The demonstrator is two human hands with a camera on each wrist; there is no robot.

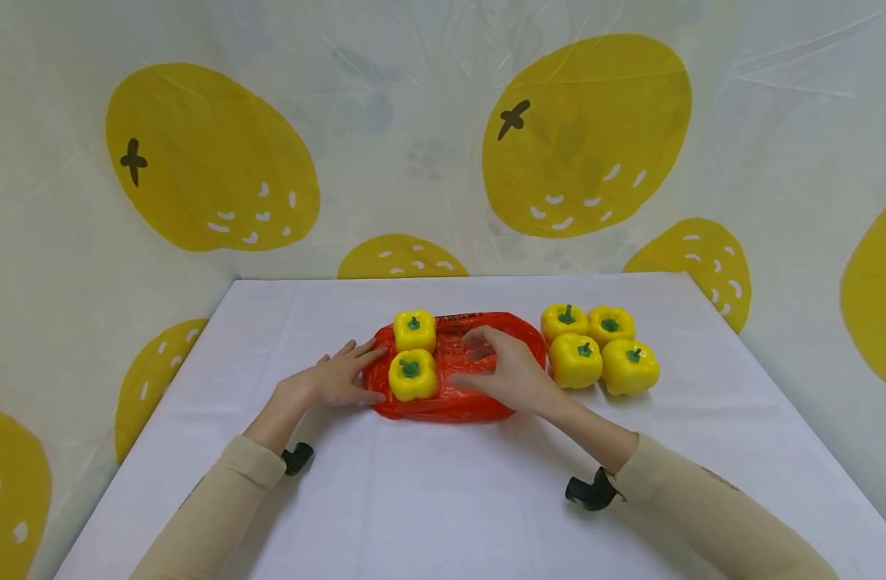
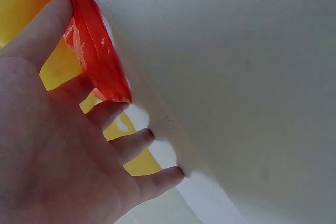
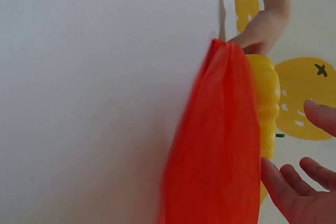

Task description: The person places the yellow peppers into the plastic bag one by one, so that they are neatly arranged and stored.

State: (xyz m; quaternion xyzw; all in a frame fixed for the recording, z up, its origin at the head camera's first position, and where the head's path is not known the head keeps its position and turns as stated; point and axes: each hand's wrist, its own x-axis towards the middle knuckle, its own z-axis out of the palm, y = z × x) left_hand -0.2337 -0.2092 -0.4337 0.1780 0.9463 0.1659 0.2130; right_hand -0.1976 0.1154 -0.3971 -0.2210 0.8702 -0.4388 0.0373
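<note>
I count two bell peppers (image 1: 412, 385) on red plastic bag (image 1: 453, 387), four others (image 1: 575, 362) apparently left; left hand (image 1: 341, 380), right hand (image 1: 514, 372): fingers spread.

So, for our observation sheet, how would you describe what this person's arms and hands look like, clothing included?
The left hand and right hand wear no gloves. The left sleeve and right sleeve are beige, ending short of the wrists, each with a thin dark marking. Each arm carries a short, bent black attachment.
</note>
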